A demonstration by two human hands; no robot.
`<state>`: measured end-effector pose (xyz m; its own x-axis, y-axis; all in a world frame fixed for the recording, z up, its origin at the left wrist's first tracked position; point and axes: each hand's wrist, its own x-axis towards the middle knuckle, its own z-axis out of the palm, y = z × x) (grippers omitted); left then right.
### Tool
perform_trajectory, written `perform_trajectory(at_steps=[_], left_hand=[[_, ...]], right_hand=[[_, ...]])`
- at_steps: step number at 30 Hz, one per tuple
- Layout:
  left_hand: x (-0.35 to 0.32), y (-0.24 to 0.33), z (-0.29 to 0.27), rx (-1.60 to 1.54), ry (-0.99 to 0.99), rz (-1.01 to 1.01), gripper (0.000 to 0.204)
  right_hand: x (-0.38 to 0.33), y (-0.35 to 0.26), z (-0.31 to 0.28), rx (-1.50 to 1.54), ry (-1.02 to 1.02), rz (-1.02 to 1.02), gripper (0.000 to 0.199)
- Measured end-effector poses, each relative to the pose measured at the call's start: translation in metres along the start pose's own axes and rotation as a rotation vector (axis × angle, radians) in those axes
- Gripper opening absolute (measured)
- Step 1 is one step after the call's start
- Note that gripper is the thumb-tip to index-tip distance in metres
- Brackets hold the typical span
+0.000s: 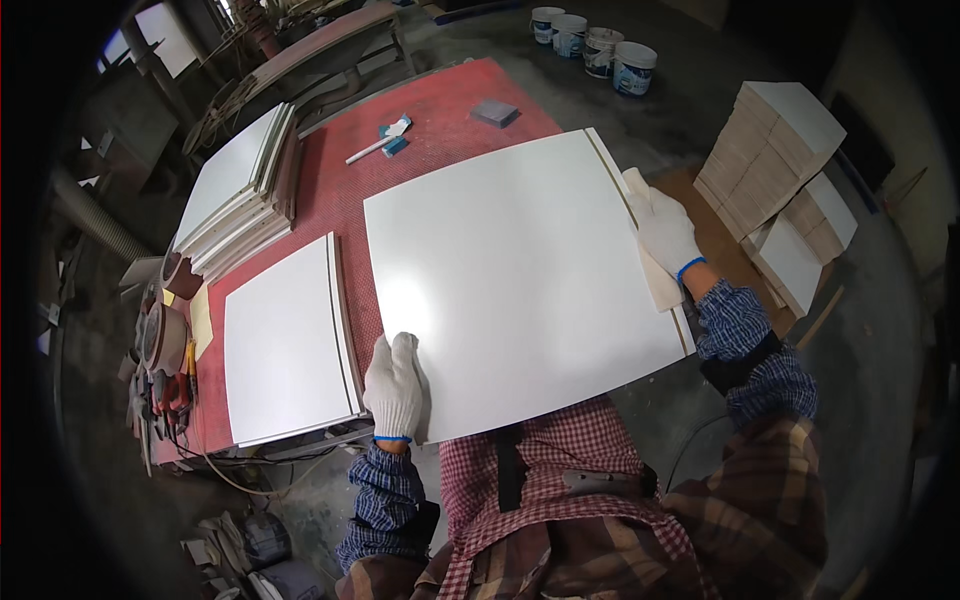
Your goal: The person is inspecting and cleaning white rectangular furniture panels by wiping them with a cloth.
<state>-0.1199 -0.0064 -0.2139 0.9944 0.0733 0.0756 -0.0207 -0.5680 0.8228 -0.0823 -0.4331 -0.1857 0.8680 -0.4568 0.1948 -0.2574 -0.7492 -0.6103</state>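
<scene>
A large white panel (520, 270) lies flat on the red-covered table (440, 100), its near edge overhanging toward me. My left hand (394, 388), in a white knit glove, rests flat on the panel's near left corner. My right hand (664, 232), also gloved, presses a pale folded sheet, perhaps sandpaper (655, 270), against the panel's right edge. A smaller white panel (288, 340) lies beside it on the left.
A stack of white panels (240, 190) sits at the table's far left. A grey block (494, 113) and a small scraper-like tool (385, 143) lie at the far end. Power tools (165, 370) crowd the left edge. Stacked boards (775, 150) stand right; several buckets (600, 50) behind.
</scene>
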Motion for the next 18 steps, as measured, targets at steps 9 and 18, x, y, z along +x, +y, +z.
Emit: perform_trajectory(at_steps=[9,18], left_hand=[[-0.011,0.002,0.01,-0.003,-0.055,-0.226,0.045],[-0.004,-0.031,0.012,0.356,-0.029,0.208,0.041]], right_hand=[[0.016,-0.024,-0.018,-0.263,0.199,-0.099,0.039],[-0.146,-0.076,0.07,-0.153,-0.728,-1.457,0.058]])
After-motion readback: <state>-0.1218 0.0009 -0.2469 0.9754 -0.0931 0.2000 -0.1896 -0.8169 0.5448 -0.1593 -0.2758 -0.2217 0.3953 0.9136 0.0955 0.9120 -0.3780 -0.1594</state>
